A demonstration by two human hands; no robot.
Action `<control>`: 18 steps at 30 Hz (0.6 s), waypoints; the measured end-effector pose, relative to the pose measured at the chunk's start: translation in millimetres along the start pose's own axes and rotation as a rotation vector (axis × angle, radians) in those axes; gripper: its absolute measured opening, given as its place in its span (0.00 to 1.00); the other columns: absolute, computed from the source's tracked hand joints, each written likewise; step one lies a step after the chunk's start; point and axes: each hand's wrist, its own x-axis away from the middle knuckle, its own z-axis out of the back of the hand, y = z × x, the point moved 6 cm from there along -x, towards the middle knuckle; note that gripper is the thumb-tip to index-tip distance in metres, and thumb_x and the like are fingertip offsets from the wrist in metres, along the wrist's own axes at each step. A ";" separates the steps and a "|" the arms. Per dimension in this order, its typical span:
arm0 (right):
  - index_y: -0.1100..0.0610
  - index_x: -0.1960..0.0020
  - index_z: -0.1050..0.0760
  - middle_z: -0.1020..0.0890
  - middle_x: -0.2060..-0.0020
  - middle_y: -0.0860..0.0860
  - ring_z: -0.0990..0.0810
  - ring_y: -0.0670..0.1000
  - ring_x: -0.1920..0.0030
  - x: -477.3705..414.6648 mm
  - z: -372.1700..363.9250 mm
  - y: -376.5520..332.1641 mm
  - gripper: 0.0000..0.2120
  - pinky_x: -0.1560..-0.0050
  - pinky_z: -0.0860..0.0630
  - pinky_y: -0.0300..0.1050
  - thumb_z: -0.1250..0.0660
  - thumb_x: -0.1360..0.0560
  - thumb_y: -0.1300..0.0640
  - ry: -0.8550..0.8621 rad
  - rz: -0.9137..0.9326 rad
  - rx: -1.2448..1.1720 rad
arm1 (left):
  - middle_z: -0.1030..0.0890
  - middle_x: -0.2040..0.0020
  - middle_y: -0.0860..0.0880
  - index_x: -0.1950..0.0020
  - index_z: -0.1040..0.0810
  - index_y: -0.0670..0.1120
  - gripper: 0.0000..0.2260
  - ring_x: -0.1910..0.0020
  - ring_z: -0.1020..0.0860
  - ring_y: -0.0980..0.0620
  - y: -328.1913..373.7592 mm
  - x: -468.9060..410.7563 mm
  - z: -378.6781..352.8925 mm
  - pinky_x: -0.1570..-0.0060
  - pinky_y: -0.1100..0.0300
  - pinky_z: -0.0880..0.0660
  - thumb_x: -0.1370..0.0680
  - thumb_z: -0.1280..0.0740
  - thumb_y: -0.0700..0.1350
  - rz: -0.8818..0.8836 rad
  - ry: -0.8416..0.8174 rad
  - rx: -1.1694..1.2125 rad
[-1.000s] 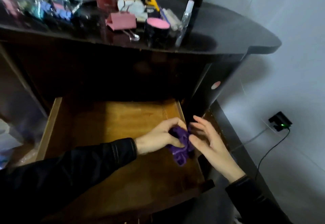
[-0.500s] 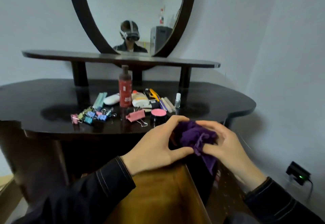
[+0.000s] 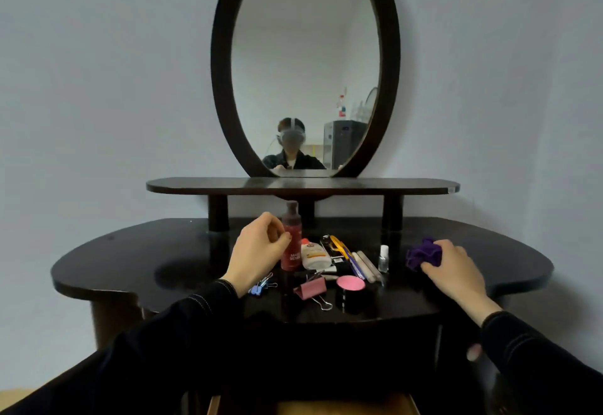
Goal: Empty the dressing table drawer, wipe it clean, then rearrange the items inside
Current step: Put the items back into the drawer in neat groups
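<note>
My right hand (image 3: pixel 452 268) rests on the dark dressing table top (image 3: pixel 130 258) at the right, its fingers closed on a crumpled purple cloth (image 3: pixel 422 253). My left hand (image 3: pixel 257 251) hovers with loosely curled fingers just left of a dark red bottle (image 3: pixel 291 238); nothing shows in it. Around the bottle lie the drawer's items: a white tube (image 3: pixel 315 254), a pink binder clip (image 3: pixel 311 288), a black jar with a pink lid (image 3: pixel 350 290), a small clear bottle (image 3: pixel 384 258), pens and small coloured clips (image 3: pixel 261 285). The open wooden drawer (image 3: pixel 342 407) shows only as a strip at the bottom edge.
An oval mirror (image 3: pixel 305 65) in a dark frame stands on a raised shelf (image 3: pixel 424 184) behind the items and reflects a person. The wall is pale grey. The left part of the table top has a bare glossy surface.
Both hands lifted the purple cloth out of the drawer. The right hand carried it up to the right side of the table top, and the left hand let go and moved toward the red bottle.
</note>
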 end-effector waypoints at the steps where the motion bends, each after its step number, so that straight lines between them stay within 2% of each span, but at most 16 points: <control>1: 0.51 0.29 0.32 0.24 0.38 0.57 0.24 0.62 0.40 0.0 -3.9 -2.8 0.28 0.45 0.24 0.54 0.30 0.25 0.45 0.005 0.031 0.109 | 0.22 0.62 0.53 0.55 0.28 0.54 0.08 0.63 0.24 0.55 -8.7 -5.9 -1.0 0.63 0.59 0.27 0.27 0.29 0.51 0.043 0.021 0.013; 3: 0.49 0.25 0.35 0.25 0.35 0.55 0.26 0.61 0.37 2.4 -10.0 -7.9 0.30 0.43 0.25 0.54 0.34 0.23 0.40 0.016 0.083 0.265 | 0.23 0.57 0.52 0.48 0.30 0.52 0.18 0.58 0.23 0.54 -22.9 -18.1 -8.3 0.61 0.60 0.28 0.31 0.27 0.56 0.139 0.003 0.075; 5: 0.49 0.23 0.38 0.27 0.32 0.54 0.27 0.61 0.35 4.6 -12.7 -8.7 0.32 0.40 0.25 0.54 0.37 0.22 0.37 0.029 0.094 0.289 | 0.24 0.50 0.52 0.39 0.32 0.51 0.29 0.51 0.23 0.54 -30.6 -29.7 -21.1 0.54 0.58 0.26 0.34 0.26 0.60 0.211 -0.074 0.122; 7: 0.49 0.21 0.41 0.29 0.29 0.53 0.29 0.60 0.32 6.2 -10.3 -10.3 0.35 0.37 0.26 0.55 0.37 0.23 0.36 0.062 0.096 0.292 | 0.23 0.46 0.51 0.32 0.35 0.49 0.35 0.46 0.22 0.51 -34.9 -39.9 -35.5 0.48 0.56 0.24 0.33 0.23 0.58 0.247 -0.177 0.135; 9: 0.51 0.21 0.40 0.30 0.27 0.53 0.31 0.60 0.30 9.6 -5.0 -14.8 0.35 0.35 0.28 0.56 0.36 0.23 0.37 0.119 0.110 0.271 | 0.21 0.44 0.49 0.34 0.32 0.45 0.32 0.44 0.21 0.49 -38.0 -46.4 -48.0 0.47 0.55 0.23 0.32 0.21 0.52 0.274 -0.258 0.138; 12: 0.55 0.25 0.33 0.27 0.30 0.55 0.30 0.60 0.30 19.8 5.1 -24.3 0.31 0.35 0.27 0.57 0.31 0.23 0.44 0.232 0.172 0.214 | 0.19 0.49 0.48 0.45 0.25 0.44 0.18 0.46 0.19 0.46 -37.5 -49.7 -53.9 0.48 0.53 0.22 0.29 0.22 0.45 0.276 -0.254 0.117; 15: 0.58 0.32 0.26 0.23 0.36 0.55 0.27 0.59 0.35 30.1 14.1 -38.6 0.23 0.40 0.25 0.56 0.28 0.25 0.54 0.335 0.294 0.100 | 0.18 0.51 0.48 0.47 0.24 0.46 0.14 0.48 0.19 0.48 -28.3 -44.1 -39.5 0.48 0.52 0.22 0.28 0.24 0.43 0.200 -0.116 0.215; 18: 0.55 0.41 0.22 0.21 0.44 0.50 0.25 0.53 0.42 39.9 20.1 -72.2 0.13 0.48 0.25 0.47 0.30 0.25 0.58 0.383 0.460 -0.023 | 0.17 0.52 0.53 0.44 0.25 0.51 0.13 0.52 0.18 0.57 -11.4 -26.9 -12.6 0.52 0.59 0.22 0.25 0.27 0.50 0.104 0.017 0.448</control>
